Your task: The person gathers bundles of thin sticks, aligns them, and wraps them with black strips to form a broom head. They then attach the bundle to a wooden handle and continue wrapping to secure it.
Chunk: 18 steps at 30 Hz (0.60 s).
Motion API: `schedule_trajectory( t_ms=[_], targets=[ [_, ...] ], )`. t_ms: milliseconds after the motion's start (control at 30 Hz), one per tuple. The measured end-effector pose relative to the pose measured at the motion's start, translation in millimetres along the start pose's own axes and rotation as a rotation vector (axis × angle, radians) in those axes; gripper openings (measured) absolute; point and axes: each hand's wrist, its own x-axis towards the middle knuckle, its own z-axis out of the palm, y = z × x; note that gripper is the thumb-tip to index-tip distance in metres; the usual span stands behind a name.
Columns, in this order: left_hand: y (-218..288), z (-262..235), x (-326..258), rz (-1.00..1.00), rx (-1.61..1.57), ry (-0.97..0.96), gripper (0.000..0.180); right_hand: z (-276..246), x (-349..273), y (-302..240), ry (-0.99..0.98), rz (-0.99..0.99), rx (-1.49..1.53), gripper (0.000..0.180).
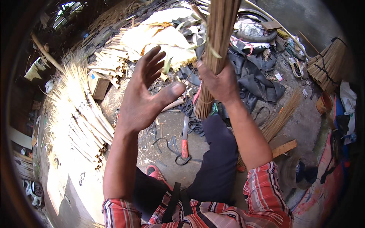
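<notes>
Stick bundle [224,26] leaning at 1 o'clock, gripped by one hand

The right hand [220,81] is wrapping round the lower part of the bundle, its thumb lying along the near side. The left hand [138,98] is hanging at 10 o'clock, spread wide, holding nothing and standing apart from the sticks. The bundle is tilting slightly, its upper end running out at the top and its lower end pointing toward the centre. A pale green strip [213,48] is curling across it above the grip.

The bundle is probably handling as light but top-heavy, with thin, dry sticks that are stiff together yet likely to slide or snap singly. Taking hold near the thin lower tie [205,101], with a second hand higher up, would suit it. A red-handled tool [184,148] is lying on the floor at 6 o'clock; black rubber sheets [258,81] are lying crumpled at 2 o'clock.
</notes>
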Motion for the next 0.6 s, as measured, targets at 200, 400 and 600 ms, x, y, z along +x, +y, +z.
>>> schedule_trajectory(
  t_ms=[200, 400, 600],
  targets=[
    [42.0, -9.6, 6.7, -0.109, 0.017, 0.384, 0.031, 99.1, -93.8, -13.5, -0.442, -0.039, 0.134, 0.110],
    [36.8, -49.0, -15.3, -0.076, -0.179, 0.327, 0.035, 117.9, -178.8, 4.1, -0.621, 0.341, 0.161, 0.085],
    [13.5, -23.4, -26.5, -0.277, -0.058, 0.127, 0.046, 130.3, -154.7, -18.8, -0.303, 0.222, 0.350, 0.054]
  ],
)
